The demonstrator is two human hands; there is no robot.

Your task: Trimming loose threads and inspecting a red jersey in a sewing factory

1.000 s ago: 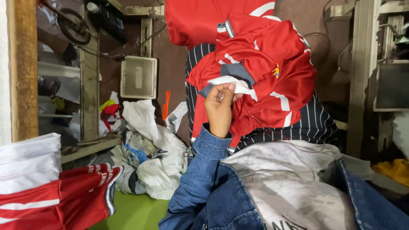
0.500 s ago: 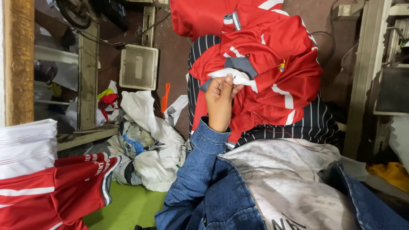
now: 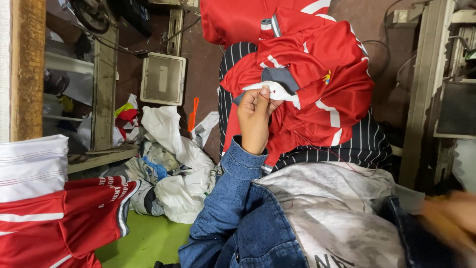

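Head view, looking down — your left hand is up in front of you, fingers pinched together on a white trim piece of the red jersey. That jersey sits bunched on your lap, over striped dark fabric, with a grey collar patch just above your fingertips. A thin red thread trails down from the jersey toward your chest; its far end is too fine to follow. Your blue denim sleeve runs up from the bottom edge and covers the wrist.

Your right hand is at the lower right corner — a blur, partly cut by the frame, so you can't tell whether it is apart, closed or holding anything.

Left side: a stack of folded red and white jerseys is cut off by the edge, resting on a green surface. Behind it lies a heap of white scrap cloth and bags, and an orange comb-like tool leans near it. A grey metal box stands on the floor beyond. Another red garment is clipped by the top edge.
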